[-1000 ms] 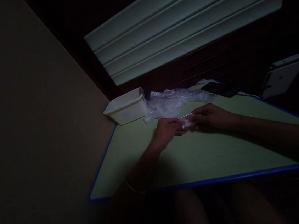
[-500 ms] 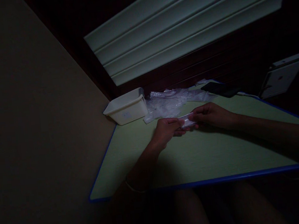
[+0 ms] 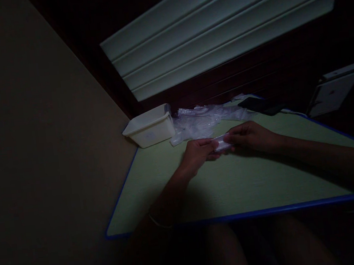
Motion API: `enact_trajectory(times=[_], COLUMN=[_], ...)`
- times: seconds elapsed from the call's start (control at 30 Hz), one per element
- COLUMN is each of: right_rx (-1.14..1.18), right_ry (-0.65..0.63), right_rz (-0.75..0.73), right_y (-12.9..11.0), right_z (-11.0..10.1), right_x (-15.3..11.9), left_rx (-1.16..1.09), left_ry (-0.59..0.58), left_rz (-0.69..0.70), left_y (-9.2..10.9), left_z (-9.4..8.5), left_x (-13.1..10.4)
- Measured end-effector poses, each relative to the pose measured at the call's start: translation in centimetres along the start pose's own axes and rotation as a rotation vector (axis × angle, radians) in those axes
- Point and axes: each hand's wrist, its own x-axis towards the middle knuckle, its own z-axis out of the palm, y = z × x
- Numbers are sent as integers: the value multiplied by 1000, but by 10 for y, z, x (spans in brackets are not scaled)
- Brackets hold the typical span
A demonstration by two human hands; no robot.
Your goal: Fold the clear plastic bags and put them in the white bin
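A small, shiny plastic packet (image 3: 222, 143) is stretched between my two hands above the green tabletop (image 3: 248, 184). My left hand (image 3: 200, 153) pinches its left end, thumb on top and fingers beneath. At the right end, my right hand (image 3: 249, 136) grips it between thumb and fingers. What the packet holds, if anything, is too dark to tell. Behind my hands lies a loose pile of clear plastic bags (image 3: 198, 122).
A cream plastic bin (image 3: 151, 131) stands at the table's back left, beside the wall. Some dark flat thing (image 3: 261, 106) lies at the back right. Beyond the right edge is a white tablet-like object (image 3: 334, 93). Blue edging (image 3: 267, 212) rims the table.
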Motion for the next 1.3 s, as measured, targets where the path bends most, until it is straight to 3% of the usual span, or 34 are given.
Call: enact_trajectory(times=[0.6,0.93,1.3], right_rx=[-3,109,79], right_ry=[-12,-12,-8], right_rz=[-18,9,-131], right_y=[-2,-1,-2], right_z=[-1,0,-4], right_x=[-1,0,0], left_rx=[13,2,-65], left_ry=[19,-8,-21], left_rz=[12,-3,34], left_y=[-1,-3,0], left_z=[-1,-7,-9], left_x=[1,3,1])
